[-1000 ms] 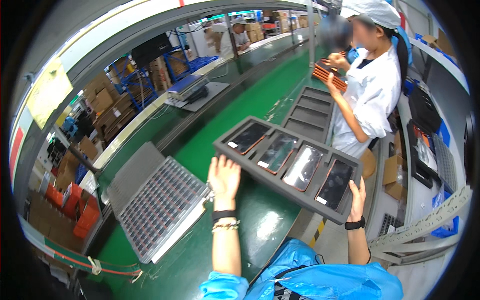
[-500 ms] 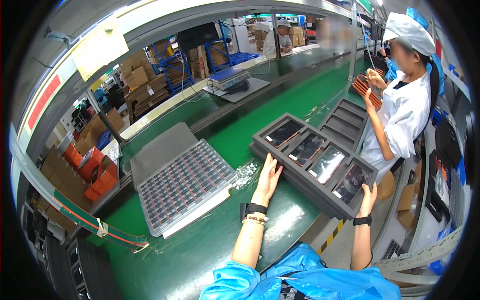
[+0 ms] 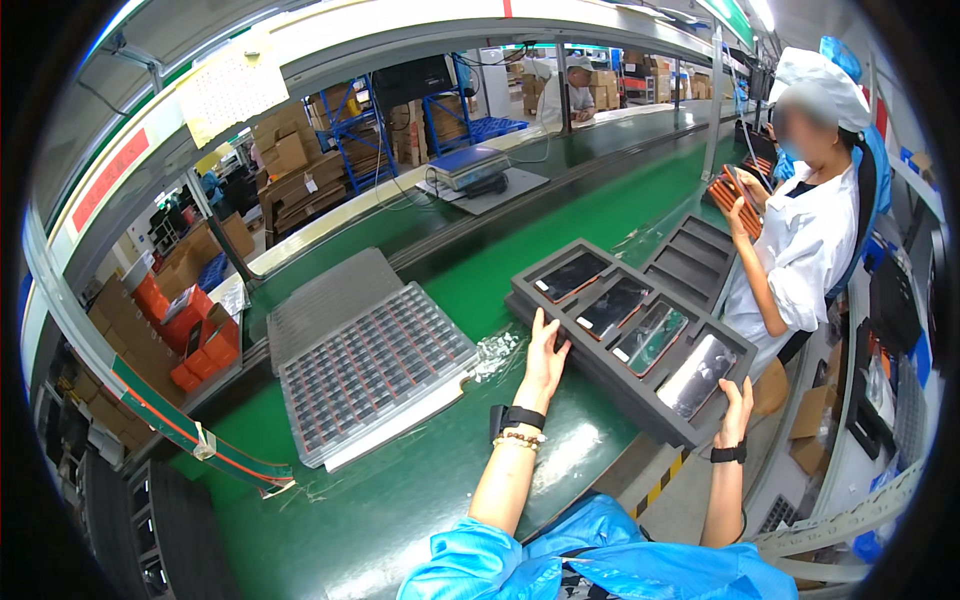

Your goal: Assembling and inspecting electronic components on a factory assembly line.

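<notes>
A dark grey foam tray point(image 3: 632, 392) extends over the right end of the green work surface, tilted. Its compartments hold several phone-like panels with dark glossy faces and orange-red edges; the nearest panel point(image 3: 697, 376) catches a bright reflection. My left hand point(image 3: 545, 358) grips the tray's near left edge, thumb and fingers against the foam. At the near right corner my right hand point(image 3: 735, 412) holds the tray's side, with its fingertips over the rim. Parts of both hands' fingers are hidden by the tray.
Left of my left hand lies a clear plastic tray point(image 3: 375, 372) of small parts in rows. Another foam tray point(image 3: 690, 258) with bare slots sits beyond mine. At right, a co-worker point(image 3: 815, 220) in white holds orange-edged pieces. A blue-topped device point(image 3: 468, 165) stands at the back.
The view has shifted slightly. Reflections on the panels have changed, as the foam tray's tilt has altered a little in my hands. The co-worker's raised hand has come down toward the orange-edged pieces.
</notes>
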The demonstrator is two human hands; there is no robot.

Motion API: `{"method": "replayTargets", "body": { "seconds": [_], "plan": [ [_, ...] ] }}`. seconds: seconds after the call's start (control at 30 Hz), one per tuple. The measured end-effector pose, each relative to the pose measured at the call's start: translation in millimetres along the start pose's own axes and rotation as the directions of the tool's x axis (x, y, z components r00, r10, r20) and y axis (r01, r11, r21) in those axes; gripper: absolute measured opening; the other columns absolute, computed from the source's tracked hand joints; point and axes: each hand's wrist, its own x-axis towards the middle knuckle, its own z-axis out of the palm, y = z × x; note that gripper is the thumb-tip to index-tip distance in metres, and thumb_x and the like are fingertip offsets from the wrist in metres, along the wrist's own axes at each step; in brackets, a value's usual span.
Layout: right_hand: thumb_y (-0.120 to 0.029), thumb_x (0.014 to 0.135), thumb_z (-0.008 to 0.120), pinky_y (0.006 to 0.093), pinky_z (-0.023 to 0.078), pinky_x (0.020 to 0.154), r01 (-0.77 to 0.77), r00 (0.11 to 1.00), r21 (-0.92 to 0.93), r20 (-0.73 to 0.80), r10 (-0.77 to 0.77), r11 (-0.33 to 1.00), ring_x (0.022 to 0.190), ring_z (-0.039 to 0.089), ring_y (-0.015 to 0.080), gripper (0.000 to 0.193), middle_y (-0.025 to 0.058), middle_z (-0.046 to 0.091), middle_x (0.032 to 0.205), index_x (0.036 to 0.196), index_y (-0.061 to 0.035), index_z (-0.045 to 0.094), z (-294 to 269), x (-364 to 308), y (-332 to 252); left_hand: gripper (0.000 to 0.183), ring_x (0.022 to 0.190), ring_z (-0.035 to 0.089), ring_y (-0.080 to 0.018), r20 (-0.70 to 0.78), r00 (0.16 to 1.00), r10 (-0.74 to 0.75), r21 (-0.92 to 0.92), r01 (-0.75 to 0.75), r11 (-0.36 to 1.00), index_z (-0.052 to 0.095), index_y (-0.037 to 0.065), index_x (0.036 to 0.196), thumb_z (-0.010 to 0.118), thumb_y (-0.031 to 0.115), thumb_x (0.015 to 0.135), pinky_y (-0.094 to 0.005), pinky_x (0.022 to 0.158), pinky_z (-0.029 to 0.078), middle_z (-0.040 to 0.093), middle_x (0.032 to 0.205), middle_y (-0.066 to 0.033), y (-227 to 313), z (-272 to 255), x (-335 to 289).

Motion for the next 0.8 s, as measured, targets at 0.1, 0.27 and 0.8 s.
{"method": "replayTargets", "body": {
  "seconds": [0.1,0.27,0.8],
  "plan": [
    [-0.013,0.081,0.063,0.0278,0.047,0.079,0.024,0.999,0.131,0.043,-0.03,0.991,0.088,0.058,0.0137,0.027,0.0003,0.061,0.095,0.106,-0.0045,0.066,-10.0,-5.4,-7.3,0.079,0.151,0.025,-0.0249,0.011,0.999,-0.03,-0.039,0.031,0.999,0.024,0.019,0.164,0.06,0.032,0.095,-0.0507,0.123,0.018,0.031,0.164,-0.0065,7.5,10.9,-3.0],
    [-0.014,0.083,0.064,0.0274,0.048,0.074,-0.041,0.999,0.094,0.009,0.04,0.995,0.082,0.059,0.0128,0.023,-0.0001,0.061,0.093,0.104,-0.0058,0.066,-14.0,-13.1,6.0,0.077,0.154,0.02,-0.0274,0.097,0.992,-0.079,-0.114,0.09,0.989,0.03,0.019,0.162,0.061,0.036,0.094,-0.0506,0.126,0.013,0.023,0.168,-0.0121,16.2,0.8,-5.0],
    [-0.022,0.096,0.052,0.043,0.058,0.052,0.022,0.556,-0.846,0.454,0.696,0.533,0.057,0.071,0.0246,0.023,0.0117,0.071,0.071,0.094,-0.0041,0.066,-187.9,-41.9,158.3,0.021,0.085,0.066,-0.0265,0.042,0.723,-0.689,0.988,0.074,0.137,0.059,0.008,0.095,0.048,0.022,0.105,-0.041,0.083,0.053,0.065,0.087,-0.0104,66.1,-90.6,-377.0]
  ]
}}
